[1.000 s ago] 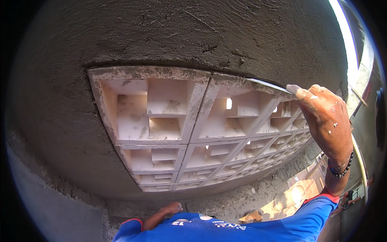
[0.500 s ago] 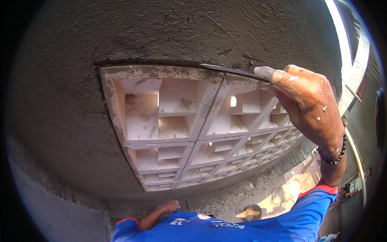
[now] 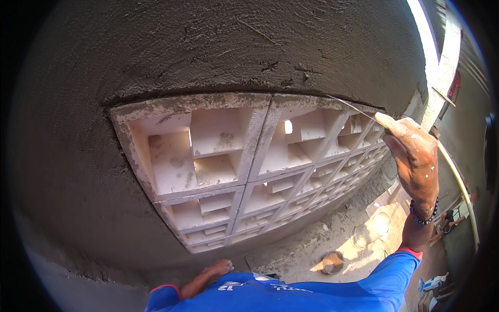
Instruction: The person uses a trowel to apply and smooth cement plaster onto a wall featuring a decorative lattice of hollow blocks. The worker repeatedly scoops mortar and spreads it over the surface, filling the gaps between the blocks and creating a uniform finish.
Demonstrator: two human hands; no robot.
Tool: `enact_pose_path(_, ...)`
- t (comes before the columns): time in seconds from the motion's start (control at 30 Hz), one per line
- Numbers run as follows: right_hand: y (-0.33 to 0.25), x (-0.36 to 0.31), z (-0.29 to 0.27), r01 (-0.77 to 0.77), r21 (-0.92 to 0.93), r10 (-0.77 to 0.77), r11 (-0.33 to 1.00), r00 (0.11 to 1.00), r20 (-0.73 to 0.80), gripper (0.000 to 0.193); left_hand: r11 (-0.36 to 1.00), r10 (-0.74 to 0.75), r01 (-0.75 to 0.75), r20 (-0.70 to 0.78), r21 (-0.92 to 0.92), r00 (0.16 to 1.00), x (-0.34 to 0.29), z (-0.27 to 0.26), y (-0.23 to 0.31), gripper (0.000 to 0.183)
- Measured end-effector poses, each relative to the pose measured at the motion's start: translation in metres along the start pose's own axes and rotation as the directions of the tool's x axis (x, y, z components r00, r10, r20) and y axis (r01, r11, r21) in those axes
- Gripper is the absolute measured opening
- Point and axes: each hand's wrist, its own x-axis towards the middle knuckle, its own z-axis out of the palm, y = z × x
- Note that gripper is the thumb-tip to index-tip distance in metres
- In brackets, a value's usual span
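My right hand [image 3: 416,156], spotted with mortar, is wrapped around a trowel whose handle is hidden in the grip. Its thin, pointed metal blade [image 3: 353,106] is seen nearly edge-on, lying along the top edge of the white ventilation block panel [image 3: 255,145], where the blocks meet the wet grey plaster [image 3: 208,47]. A dark groove runs along that seam. Low down, in front of my blue shirt, my left hand [image 3: 221,267] is closed with curled fingers near the wall below the panel. Whatever it may hold is hidden.
Below on the right, a round bucket [image 3: 332,262] and a pale cylindrical container [image 3: 368,235] stand on the sunlit floor. A pale pole [image 3: 444,67] and a curved hose-like pipe [image 3: 461,195] run up the right side. Another person [image 3: 453,217] is partly visible far right.
My right hand has moved right and slightly down with the trowel, sliding its blade along the panel's top edge. The view has shifted a little; my left hand stays low.
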Motion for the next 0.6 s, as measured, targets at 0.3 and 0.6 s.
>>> enact_pose_path(0.3, 0.004, 0.052, 0.000, 0.151, 0.098, -0.148, 0.984, 0.988, -0.032, 0.029, 0.997, -0.061, 0.057, -0.093, -0.050, 0.994, -0.010, -0.003, 0.006, 0.034)
enact_pose_path(0.6, 0.043, 0.068, -0.005, -0.146, 0.498, 0.015, 0.855, 0.966, 0.258, 0.022, 0.985, -0.142, 0.140, -0.009, -0.098, 0.990, -0.012, 0.015, -0.008, 0.038)
